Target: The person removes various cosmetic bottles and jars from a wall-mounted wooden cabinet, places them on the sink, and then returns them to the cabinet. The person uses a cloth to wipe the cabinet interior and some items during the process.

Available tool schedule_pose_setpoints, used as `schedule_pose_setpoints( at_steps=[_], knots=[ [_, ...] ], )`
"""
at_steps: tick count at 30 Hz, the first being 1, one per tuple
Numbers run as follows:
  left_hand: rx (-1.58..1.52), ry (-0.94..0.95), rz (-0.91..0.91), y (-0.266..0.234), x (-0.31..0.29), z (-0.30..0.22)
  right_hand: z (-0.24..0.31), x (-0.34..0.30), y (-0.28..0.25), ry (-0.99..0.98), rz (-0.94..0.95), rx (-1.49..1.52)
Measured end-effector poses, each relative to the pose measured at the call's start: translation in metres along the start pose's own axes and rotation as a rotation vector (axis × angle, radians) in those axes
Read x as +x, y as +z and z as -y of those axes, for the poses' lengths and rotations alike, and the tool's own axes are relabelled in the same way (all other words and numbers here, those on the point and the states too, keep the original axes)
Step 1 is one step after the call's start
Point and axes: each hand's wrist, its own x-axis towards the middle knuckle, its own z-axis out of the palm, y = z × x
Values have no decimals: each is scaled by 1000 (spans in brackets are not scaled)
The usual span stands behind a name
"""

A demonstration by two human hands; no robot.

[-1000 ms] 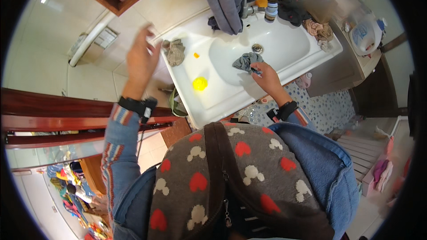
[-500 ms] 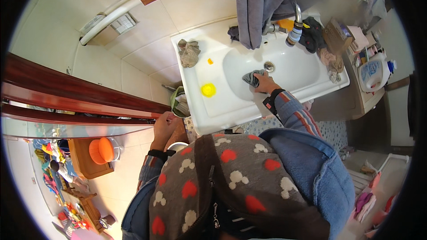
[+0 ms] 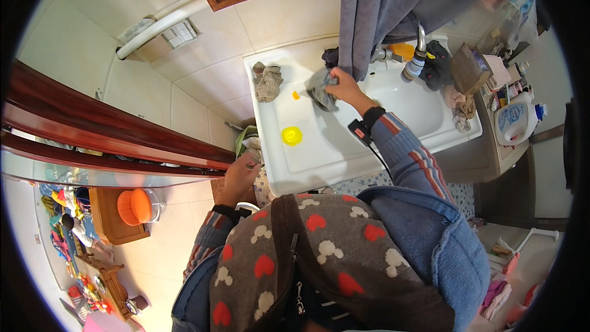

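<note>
My right hand (image 3: 348, 91) pinches a crumpled grey cloth (image 3: 321, 92) over the flat left part of the white sink (image 3: 295, 169). Left of the cloth lies a small orange piece (image 3: 295, 95). A bright yellow round thing (image 3: 292, 136) rests nearer to me. Bunched beige-grey fabric (image 3: 268, 82) sits at the sink's back left corner. My left hand (image 3: 241, 177) hovers left of the sink's front corner, beside a green bag-lined bin (image 3: 246, 139). Its fingers are loosely curled, and nothing shows in them.
A grey towel (image 3: 375, 18) hangs over the back of the sink beside the faucet (image 3: 416, 61). Dark cloth (image 3: 437, 67) and beige bunched fabric (image 3: 460, 107) lie along the right side. A white jug (image 3: 515, 123) stands beyond. A red-brown door edge (image 3: 123, 138) runs along my left.
My right hand has lifted the grey cloth out of the basin and carried it left and back. My left hand has moved slightly right, away from the door edge.
</note>
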Motion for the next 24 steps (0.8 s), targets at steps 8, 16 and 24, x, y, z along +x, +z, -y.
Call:
schedule_pose_setpoints(
  at_steps=[8, 16, 24],
  knots=[
    [63, 158, 21, 19, 22, -20, 21, -17, 65, 36, 7, -504],
    [170, 279, 65, -1, 83, -50, 19, -4, 65, 4, 35, -469],
    [304, 514, 153, 42, 194, -70, 17, 7, 64, -24, -21, -422]
  ],
)
